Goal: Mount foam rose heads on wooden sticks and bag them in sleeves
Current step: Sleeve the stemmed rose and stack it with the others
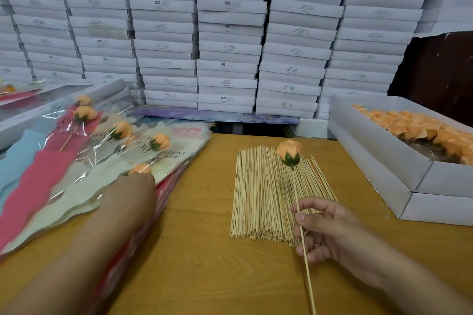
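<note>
Near right over the table, your right hand pinches the stick bearing an orange rose head; left hand, grip hidden, rests on the sleeves at left: spread one mouth, feed rose-first.

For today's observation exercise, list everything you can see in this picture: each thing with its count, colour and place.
Stacked flat boxes: many, white, back wall.
Wooden sticks: large pile, pale, table centre.
Table: one, yellow-brown.
Open box: one, white, right, holding many orange rose heads.
Sleeved roses: about five, orange, left, on a sleeve stack.
Mounted rose: one, orange, on held stick.
Left hand: on the sleeves.
Right hand: gripping the stick.
</note>
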